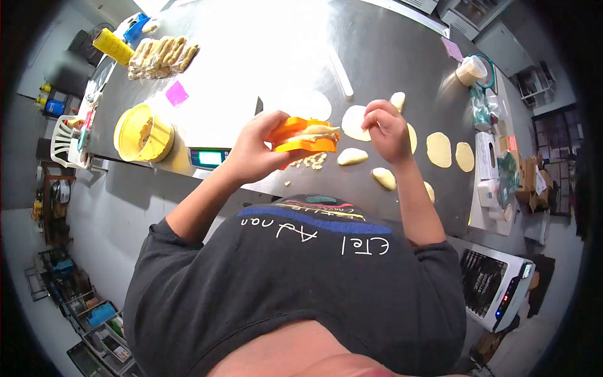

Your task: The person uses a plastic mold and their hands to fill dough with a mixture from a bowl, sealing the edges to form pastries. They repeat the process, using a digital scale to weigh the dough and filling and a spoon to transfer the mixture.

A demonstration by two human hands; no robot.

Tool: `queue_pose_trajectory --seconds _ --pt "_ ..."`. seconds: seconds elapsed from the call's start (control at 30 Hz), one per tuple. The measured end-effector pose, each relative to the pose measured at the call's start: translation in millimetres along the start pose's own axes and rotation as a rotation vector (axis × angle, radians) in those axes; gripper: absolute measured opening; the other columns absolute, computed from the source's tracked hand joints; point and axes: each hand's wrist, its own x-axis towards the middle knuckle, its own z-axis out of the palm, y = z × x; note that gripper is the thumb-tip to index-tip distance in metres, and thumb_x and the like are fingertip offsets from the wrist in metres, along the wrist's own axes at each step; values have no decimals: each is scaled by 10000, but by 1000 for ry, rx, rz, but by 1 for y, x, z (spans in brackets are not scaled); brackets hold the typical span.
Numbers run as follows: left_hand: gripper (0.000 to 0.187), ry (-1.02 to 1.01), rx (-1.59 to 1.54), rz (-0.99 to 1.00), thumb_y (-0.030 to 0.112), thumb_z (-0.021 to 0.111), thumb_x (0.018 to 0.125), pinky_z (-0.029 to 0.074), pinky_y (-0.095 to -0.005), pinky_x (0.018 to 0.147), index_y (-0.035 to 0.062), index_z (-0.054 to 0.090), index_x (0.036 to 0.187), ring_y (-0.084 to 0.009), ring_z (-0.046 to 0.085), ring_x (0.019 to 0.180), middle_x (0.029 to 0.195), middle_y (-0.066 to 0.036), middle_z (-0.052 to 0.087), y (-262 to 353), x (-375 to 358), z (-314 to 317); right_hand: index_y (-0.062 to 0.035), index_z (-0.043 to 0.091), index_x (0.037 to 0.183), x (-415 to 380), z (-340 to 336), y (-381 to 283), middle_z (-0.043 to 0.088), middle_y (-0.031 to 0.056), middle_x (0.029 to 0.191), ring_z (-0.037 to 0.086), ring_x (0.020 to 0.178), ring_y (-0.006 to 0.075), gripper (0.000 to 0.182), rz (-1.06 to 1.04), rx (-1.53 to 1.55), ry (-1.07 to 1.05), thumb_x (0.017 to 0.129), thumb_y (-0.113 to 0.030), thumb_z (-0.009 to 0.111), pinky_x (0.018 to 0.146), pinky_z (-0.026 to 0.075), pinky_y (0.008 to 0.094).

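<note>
My left hand [260,143] is wrapped round an orange hinged dough press [306,146], held partly folded above the table's near edge. Pale dough [317,131] shows between its two halves. Off to the right, my right hand [388,131] is raised with its fingers curled together; whatever may be in them is hidden. Beneath and beside it lie a flat dough disc [355,120] and another disc [412,139], partly covered by the hand. Folded dough pieces [352,156] rest nearer to me, with small dough scraps [309,161] under the press.
A yellow bowl of filling [127,151] and a digital scale [209,158] stand left. Behind are wrapped pastries [162,58] and a white rod [340,72]. More dough discs [439,149] lie right, near a tub [470,71] and boxes [487,154].
</note>
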Motion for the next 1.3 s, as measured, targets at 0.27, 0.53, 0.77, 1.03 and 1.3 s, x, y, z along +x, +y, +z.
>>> queue_pose_trajectory --seconds 0.27,0.53,0.77,1.03,1.3 --pt "321 19 318 244 135 750 674 461 -318 640 7 542 882 -257 574 718 795 -118 549 -34 19 -39 -49 643 841 33 73 -52 645 74 873 606 823 243 171 164 -122 144 695 24 590 749 484 344" --pt "339 -144 336 194 165 702 661 480 -391 690 25 544 927 -333 594 831 914 -140 575 -61 30 -71 -48 658 886 40 141 -69 635 85 890 582 896 268 187 248 -243 240 701 -49 629 828 458 371" --pt "336 -198 280 269 148 739 677 472 -344 644 -1 558 918 -285 590 745 837 -139 564 -73 33 -77 -10 526 756 41 152 -64 542 132 769 533 784 317 89 214 -281 189 673 12 545 736 450 398" --pt "340 -170 217 260 121 739 678 475 -334 670 -8 552 931 -267 587 767 856 -135 557 -67 36 -69 -26 454 838 29 145 -53 494 130 783 510 747 309 218 165 7 290 657 96 449 712 439 388" --pt "341 -147 259 207 139 749 688 477 -320 662 -6 548 923 -239 580 764 844 -125 555 -50 36 -49 -45 457 925 15 127 -37 530 107 893 527 816 268 294 189 -25 283 680 117 453 733 446 360"
